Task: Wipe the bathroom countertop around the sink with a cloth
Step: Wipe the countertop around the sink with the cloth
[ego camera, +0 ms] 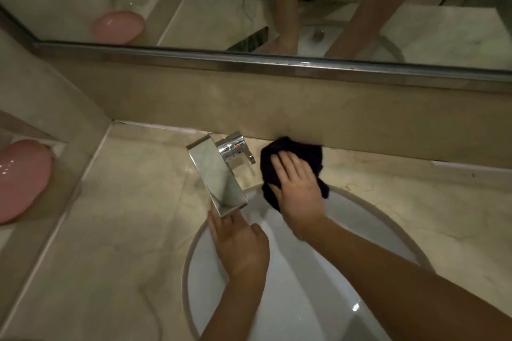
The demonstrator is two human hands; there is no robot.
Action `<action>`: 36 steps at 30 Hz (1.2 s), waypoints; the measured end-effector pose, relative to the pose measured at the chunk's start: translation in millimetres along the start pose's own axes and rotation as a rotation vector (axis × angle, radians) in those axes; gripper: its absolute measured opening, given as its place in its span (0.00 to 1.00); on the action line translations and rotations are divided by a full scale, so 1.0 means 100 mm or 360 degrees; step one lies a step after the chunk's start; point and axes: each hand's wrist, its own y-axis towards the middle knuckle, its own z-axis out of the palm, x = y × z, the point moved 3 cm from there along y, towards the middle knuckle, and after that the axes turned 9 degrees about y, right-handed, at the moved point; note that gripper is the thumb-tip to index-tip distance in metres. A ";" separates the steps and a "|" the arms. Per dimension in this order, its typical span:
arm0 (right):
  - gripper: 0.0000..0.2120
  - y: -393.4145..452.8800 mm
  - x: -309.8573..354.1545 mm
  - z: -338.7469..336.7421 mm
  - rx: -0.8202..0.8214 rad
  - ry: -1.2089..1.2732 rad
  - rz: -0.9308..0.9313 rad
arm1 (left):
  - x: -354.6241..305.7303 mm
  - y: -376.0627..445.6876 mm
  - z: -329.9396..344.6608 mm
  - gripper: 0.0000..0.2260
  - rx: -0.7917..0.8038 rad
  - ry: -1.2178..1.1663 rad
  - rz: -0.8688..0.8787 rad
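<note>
Lying under right hand (297, 188): cloth (310, 153)

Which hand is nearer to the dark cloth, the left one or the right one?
Right. The right hand lies flat on the dark cloth, behind the sink. The left hand is apart from it, under the faucet spout.

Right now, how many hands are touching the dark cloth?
1. The right hand presses flat on the dark cloth behind the sink. The left hand is apart, under the faucet spout.
</note>
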 end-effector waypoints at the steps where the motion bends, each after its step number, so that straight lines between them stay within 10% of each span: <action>1: 0.26 0.03 0.13 0.05 0.0043 0.0028 -0.0042 | 0.00 0.00 -0.01 0.27 0.0044 0.0019 0.0012; 9: 0.29 0.07 0.38 0.04 0.0266 -0.0051 -0.0343 | -0.01 0.01 -0.07 0.32 -0.0008 0.0063 0.0118; 20: 0.30 -0.73 -1.12 -0.56 0.0084 -0.0108 0.0344 | 0.17 0.01 -0.07 0.25 0.0093 -0.0132 0.0118; 36: 0.23 -0.55 1.32 0.30 0.0134 0.0344 -0.0054 | 1.16 -0.57 -0.46 0.35 0.0268 -0.0455 -0.0166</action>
